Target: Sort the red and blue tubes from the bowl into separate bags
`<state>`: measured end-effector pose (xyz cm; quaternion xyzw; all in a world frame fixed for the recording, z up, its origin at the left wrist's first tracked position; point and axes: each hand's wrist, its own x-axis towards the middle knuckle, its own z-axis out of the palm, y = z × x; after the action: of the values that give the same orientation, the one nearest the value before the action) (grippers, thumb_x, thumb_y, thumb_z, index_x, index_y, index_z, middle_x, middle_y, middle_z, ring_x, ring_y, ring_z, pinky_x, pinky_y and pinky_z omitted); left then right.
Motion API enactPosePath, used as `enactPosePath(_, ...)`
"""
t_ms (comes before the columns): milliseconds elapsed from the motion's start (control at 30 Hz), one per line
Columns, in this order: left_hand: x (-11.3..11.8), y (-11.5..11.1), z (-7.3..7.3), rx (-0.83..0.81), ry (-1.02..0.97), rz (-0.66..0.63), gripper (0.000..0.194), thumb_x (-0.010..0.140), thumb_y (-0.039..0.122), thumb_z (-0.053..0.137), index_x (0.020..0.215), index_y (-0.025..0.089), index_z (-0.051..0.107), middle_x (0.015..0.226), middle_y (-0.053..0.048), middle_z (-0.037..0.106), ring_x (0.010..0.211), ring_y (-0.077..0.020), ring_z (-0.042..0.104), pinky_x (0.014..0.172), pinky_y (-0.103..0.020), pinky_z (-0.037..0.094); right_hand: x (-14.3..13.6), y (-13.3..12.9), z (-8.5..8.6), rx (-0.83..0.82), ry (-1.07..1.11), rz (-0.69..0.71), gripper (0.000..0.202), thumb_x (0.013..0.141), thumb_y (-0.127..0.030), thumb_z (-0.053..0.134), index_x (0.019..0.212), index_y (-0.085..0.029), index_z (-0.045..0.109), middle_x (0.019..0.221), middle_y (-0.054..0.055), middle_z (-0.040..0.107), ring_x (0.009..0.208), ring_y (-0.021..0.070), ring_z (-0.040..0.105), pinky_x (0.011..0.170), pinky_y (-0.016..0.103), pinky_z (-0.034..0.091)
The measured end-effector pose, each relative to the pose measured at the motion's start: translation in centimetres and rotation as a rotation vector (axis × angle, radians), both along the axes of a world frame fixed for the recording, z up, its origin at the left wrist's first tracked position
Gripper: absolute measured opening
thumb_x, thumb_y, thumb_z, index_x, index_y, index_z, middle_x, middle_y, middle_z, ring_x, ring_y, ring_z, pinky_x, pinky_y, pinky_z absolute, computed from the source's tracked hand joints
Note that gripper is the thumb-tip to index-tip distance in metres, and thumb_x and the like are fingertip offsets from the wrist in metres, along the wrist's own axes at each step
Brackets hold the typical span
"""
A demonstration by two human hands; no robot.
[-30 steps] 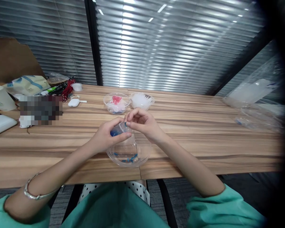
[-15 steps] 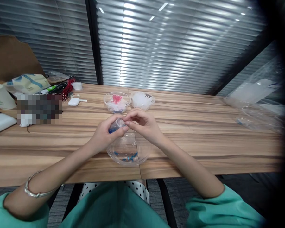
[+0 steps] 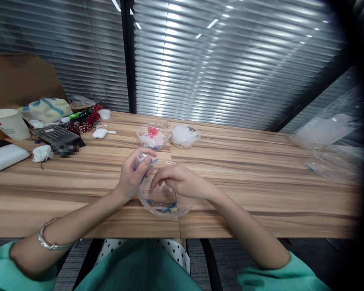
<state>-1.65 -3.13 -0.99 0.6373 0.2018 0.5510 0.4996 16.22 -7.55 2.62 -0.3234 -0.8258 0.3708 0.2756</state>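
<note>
My left hand (image 3: pixel 135 171) is closed around a small clear plastic container (image 3: pixel 141 158) with blue showing through it; whether it is a bag or a cup is hard to tell. Below and right of it stands a shallow clear plastic bowl (image 3: pixel 165 214). Several small blue pieces (image 3: pixel 170 208) lie inside near its front edge. Over the bowl's middle hangs my right hand (image 3: pixel 178 180), fingers curled down and drawn together, thumb mostly hidden. Anything in those fingertips is too small or covered to make out.
Behind the hands stand a clear tub with pink and red contents (image 3: pixel 153 137) and a tub of white translucent pieces (image 3: pixel 185 136). At left are a white earbud case (image 3: pixel 100 133), a paper cup (image 3: pixel 10 123) and red cords (image 3: pixel 94 115). Clear plastic bags (image 3: pixel 327 133) lie at right.
My right hand has left the small container and moved down over the bowl, fingers now pointing downward. My left hand still grips the container, now tilted more upright. The view has shifted slightly.
</note>
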Motion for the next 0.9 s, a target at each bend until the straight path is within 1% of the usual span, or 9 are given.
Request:
enactPosePath(100,0.1,0.0,0.2,0.007,0.000,-0.032,0.029,0.091,0.044,0.060,0.097,0.016,0.062,0.054,0.004,0.046,0.048,-0.0082,0.043,0.047,-0.019,0.032,-0.4,-0.7,0.5,0.040,-0.311,0.180,0.035,0.092,-0.010,0.045,0.118,-0.019,0.067,0.120,0.006,0.068,0.105,0.0183,0.064,0.090,0.029,0.048)
enactPosePath(200,0.1,0.0,0.1,0.013,0.013,-0.053,0.029,0.090,0.045,0.060,0.097,0.016,0.062,0.054,0.005,0.044,0.048,-0.0086,0.041,0.047,-0.020,0.031,-0.5,-1.0,0.6,0.061,-0.445,0.227,0.041,0.093,-0.010,0.045,0.129,-0.021,0.061,0.128,0.006,0.065,0.110,0.0198,0.062,0.090,0.030,0.047)
enactPosePath(333,0.1,-0.1,-0.1,0.023,0.064,-0.057,0.028,0.090,0.044,0.062,0.099,0.017,0.062,0.057,0.004,0.047,0.049,-0.0092,0.042,0.047,-0.021,0.032,-0.4,-1.0,0.5,0.057,-0.478,0.253,0.040,0.090,-0.005,0.045,0.120,-0.021,0.067,0.128,0.004,0.064,0.106,0.0181,0.062,0.089,0.027,0.047)
enactPosePath(433,0.1,-0.1,0.0,0.039,0.094,-0.039,0.030,0.089,0.045,0.062,0.098,0.017,0.061,0.056,0.004,0.046,0.049,-0.0093,0.042,0.046,-0.022,0.031,-0.4,-1.0,0.7,0.017,-0.485,0.251,0.035,0.086,-0.001,0.045,0.102,-0.016,0.072,0.115,0.004,0.068,0.098,0.0162,0.063,0.086,0.025,0.048)
enactPosePath(500,0.1,-0.1,0.1,0.062,0.121,-0.021,0.031,0.089,0.046,0.062,0.098,0.017,0.062,0.056,0.004,0.046,0.049,-0.0095,0.042,0.047,-0.022,0.031,-0.5,-1.1,1.0,0.009,-0.436,0.216,0.032,0.086,0.000,0.046,0.097,-0.014,0.072,0.108,0.005,0.069,0.095,0.0157,0.063,0.085,0.025,0.049)
enactPosePath(600,0.1,-0.1,0.2,0.102,0.150,-0.007,0.030,0.090,0.046,0.061,0.098,0.017,0.062,0.057,0.004,0.047,0.050,-0.0101,0.043,0.048,-0.022,0.033,-0.6,-1.1,1.2,0.048,-0.350,0.209,0.035,0.088,0.000,0.044,0.108,-0.014,0.069,0.116,0.008,0.068,0.104,0.0173,0.062,0.093,0.029,0.048)
enactPosePath(667,0.1,-0.2,0.3,0.111,0.158,-0.005,0.029,0.090,0.045,0.060,0.099,0.018,0.062,0.058,0.004,0.048,0.050,-0.0102,0.043,0.049,-0.022,0.033,-0.7,-1.1,1.3,0.077,-0.359,0.264,0.039,0.088,0.001,0.044,0.114,-0.015,0.068,0.122,0.009,0.066,0.112,0.0189,0.059,0.099,0.032,0.045)
enactPosePath(733,0.2,-0.3,0.4,0.108,0.164,-0.007,0.030,0.090,0.046,0.061,0.098,0.018,0.062,0.058,0.004,0.048,0.049,-0.0102,0.043,0.048,-0.023,0.032,-0.6,-1.0,1.2,0.075,-0.398,0.305,0.039,0.087,0.001,0.046,0.114,-0.015,0.069,0.122,0.009,0.067,0.114,0.0198,0.058,0.099,0.032,0.045)
enactPosePath(900,0.2,-0.5,0.7,0.111,0.172,-0.009,0.030,0.089,0.047,0.060,0.096,0.018,0.062,0.057,0.005,0.046,0.047,-0.0098,0.040,0.046,-0.023,0.030,-0.3,-0.9,1.0,-0.077,-0.408,0.251,0.035,0.083,0.002,0.046,0.095,-0.016,0.073,0.098,0.003,0.073,0.089,0.0152,0.065,0.083,0.027,0.050)
